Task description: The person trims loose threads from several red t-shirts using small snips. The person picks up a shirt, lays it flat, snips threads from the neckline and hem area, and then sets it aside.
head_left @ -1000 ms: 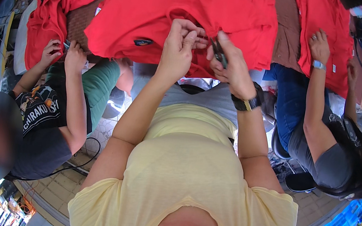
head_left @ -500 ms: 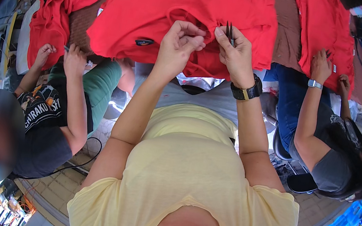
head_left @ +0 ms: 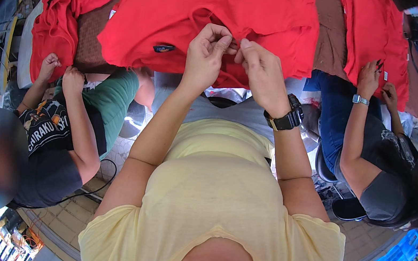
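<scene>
A red garment (head_left: 166,16) lies spread in front of me, with a small dark label on its near left part. Over its near edge my left hand (head_left: 207,54) is closed in a pinch, thumb against fingers; what is in the pinch is too small to make out. My right hand (head_left: 262,73) is closed too, turned inward so its fingertips almost meet the left ones. Dark tips of thread snips (head_left: 234,43) show between the two hands; the rest of the snips is hidden by the right hand.
A brown-covered table (head_left: 332,30) bears the cloth. At the left a person (head_left: 69,126) handles another red garment (head_left: 54,42). To the right a second person (head_left: 359,153) holds a dark small tool over a red garment (head_left: 370,30). A stool stands beside that person.
My right hand has rolled inward toward the left hand, and the snips that pointed up are now mostly hidden. The left neighbour's right hand has shifted slightly down and left.
</scene>
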A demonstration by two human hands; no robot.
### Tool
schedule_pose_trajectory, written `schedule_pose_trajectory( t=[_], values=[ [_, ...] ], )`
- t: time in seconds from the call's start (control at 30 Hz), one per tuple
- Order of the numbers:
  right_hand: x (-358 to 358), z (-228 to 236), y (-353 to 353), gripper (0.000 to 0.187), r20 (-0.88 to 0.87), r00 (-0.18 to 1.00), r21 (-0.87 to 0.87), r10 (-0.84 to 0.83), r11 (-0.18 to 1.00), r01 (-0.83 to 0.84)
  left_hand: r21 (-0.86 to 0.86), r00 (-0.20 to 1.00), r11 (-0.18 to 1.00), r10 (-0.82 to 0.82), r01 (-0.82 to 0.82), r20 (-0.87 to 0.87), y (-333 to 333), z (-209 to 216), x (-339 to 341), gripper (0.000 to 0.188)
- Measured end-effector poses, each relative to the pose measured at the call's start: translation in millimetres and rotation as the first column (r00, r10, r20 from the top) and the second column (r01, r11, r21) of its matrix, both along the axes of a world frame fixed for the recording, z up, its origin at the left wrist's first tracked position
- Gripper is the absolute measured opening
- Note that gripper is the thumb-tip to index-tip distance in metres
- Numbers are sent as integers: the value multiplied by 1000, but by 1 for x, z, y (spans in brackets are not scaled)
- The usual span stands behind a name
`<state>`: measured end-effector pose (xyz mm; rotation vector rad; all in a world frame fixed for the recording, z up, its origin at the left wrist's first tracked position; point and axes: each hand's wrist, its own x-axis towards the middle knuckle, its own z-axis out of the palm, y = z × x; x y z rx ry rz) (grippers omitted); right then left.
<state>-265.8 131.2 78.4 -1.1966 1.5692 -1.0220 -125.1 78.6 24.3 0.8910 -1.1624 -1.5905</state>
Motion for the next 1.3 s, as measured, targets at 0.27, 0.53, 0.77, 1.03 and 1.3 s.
schedule_pose_trajectory(
  t=[0.27,0.53,0.77,1.03,1.3],
  values=[
    [1,4,-8,52,-101,993,67,53,997,-47,-43,998,999,32,-30,52,8,1,0,4],
    [-1,-15,-17,50,45,998,88,46,995,-50,-155,995,985,80,-71,55,12,-4,1,3],
    [-18,-5,-12,48,370,929,251,12,961,-112,52,978,999,-16,5,206,8,10,20,8],
    [-24,-15,-9,22,210,975,-143,-73,984,105,-207,836,965,-23,162,548,5,46,13,18],
    [-27,-18,6,17,-38,983,-203,-182,964,171,-116,843,884,-382,453,378,32,67,62,9]
  ],
)
